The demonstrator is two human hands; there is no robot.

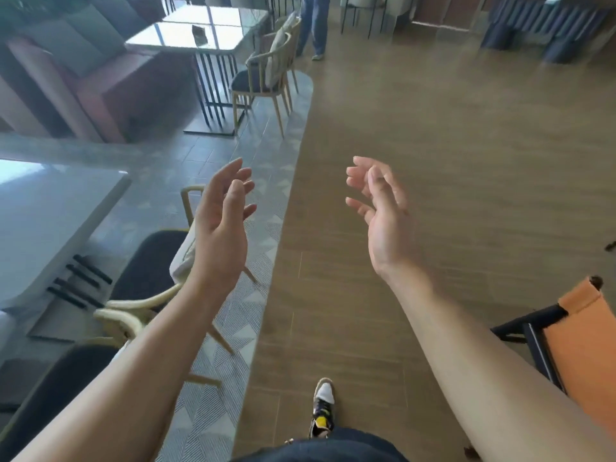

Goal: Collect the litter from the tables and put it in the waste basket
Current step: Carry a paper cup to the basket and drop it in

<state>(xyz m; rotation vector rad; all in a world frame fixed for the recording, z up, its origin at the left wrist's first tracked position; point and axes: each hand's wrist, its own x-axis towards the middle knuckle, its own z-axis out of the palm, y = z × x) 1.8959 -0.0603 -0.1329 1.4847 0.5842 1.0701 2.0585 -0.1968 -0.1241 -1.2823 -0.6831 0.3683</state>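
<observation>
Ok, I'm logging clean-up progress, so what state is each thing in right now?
left hand: open, raised, holding nothing
right hand: open, raised, holding nothing
far table: one small dark object standing on it, too blurred to identify
near chair: upright beside the near table, pale cloth over its back
far chair: upright at the far table
waste basket: not in view

1. I am seeing the near counter (50, 211) showing a smooth, glossy top that is reflecting daylight.
2. The far counter (186, 38) is gleaming too, standing on black metal bars (213, 88).
3. The floor (450, 145) is looking like matt wood planks beside a patterned tile strip (240, 311).
4. The wooden chair (253, 80) is showing a pale frame and a dark cloth seat.
5. The orange seat (580, 345) is looking like matt cloth.
</observation>
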